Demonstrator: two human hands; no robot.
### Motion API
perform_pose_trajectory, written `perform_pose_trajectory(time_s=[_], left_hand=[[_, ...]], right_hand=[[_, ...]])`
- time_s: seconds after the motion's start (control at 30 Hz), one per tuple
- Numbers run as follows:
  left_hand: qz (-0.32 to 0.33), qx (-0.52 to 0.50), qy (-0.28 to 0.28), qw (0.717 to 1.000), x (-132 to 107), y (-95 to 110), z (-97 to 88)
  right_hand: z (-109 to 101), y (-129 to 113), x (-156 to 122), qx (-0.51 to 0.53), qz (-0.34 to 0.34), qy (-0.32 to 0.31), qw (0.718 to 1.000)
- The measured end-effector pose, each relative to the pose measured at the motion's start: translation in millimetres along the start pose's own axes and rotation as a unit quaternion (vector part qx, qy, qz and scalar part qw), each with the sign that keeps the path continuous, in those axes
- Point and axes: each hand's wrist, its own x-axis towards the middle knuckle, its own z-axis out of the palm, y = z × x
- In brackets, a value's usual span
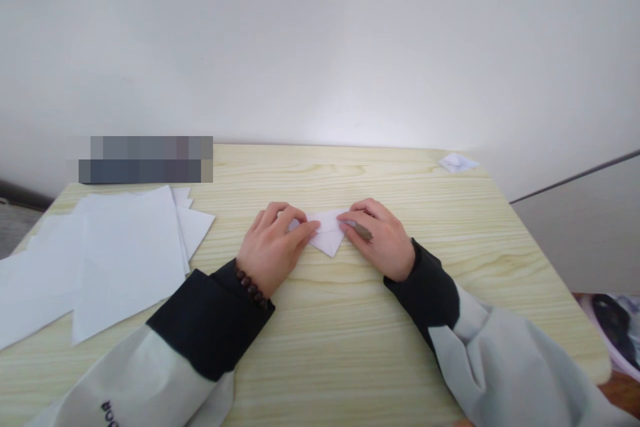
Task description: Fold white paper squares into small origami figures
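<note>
A small piece of folded white paper [329,232] lies on the table in front of me, its pointed lower end toward me. My left hand [275,235] grips its left side, with the thumb on top and the fingers curled at the far edge. On the other side, my right hand [380,237] pinches the paper's right end between thumb and fingers. Both ends of the paper are partly hidden by my fingers. A beaded bracelet [251,288] circles my left wrist.
Loose white sheets [130,260] overlap on the left of the wooden table [330,360]. A folded paper boat [457,162] sits at the far right corner. A blurred-out dark object [145,160] stands at the back left. The wall [320,47] borders the table's far edge.
</note>
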Motion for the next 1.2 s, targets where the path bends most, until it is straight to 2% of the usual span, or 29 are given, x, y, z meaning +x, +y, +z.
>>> perform_pose_trajectory(time_s=[0.2,0.43,0.6,0.73,0.83,0.97,1.03,1.2], left_hand=[[-0.046,-0.016,-0.006,0.999,0.3,-0.8,1.9],[-0.065,-0.082,-0.017,0.994,1.0,0.0,4.3],[-0.085,-0.123,-0.045,0.988,2.8,0.2,4.5],[-0.109,-0.166,-0.022,0.980,4.1,0.9,3.7],[-0.177,-0.241,0.005,0.954,4.5,-0.1,3.5],[-0.248,-0.347,0.029,0.904,4.4,-2.2,3.5],[-0.270,-0.387,0.018,0.882,4.5,-2.2,2.7],[-0.344,-0.427,-0.052,0.835,5.9,-0.9,-2.8]], right_hand=[[-0.2,0.6,0.9,0.029,0.005,-0.005,1.000],[-2.7,-0.9,1.7,0.048,0.014,-0.006,0.999],[-0.1,0.5,2.5,0.056,0.021,-0.003,0.998],[1.9,0.4,7.0,0.084,0.010,0.011,0.996],[3.8,-2.9,12.3,0.116,0.002,0.020,0.993],[5.0,-7.1,15.7,0.147,-0.009,0.017,0.989],[4.5,-7.5,15.3,0.155,-0.007,0.022,0.988],[2.8,-7.4,14.4,0.161,-0.009,0.018,0.987]])
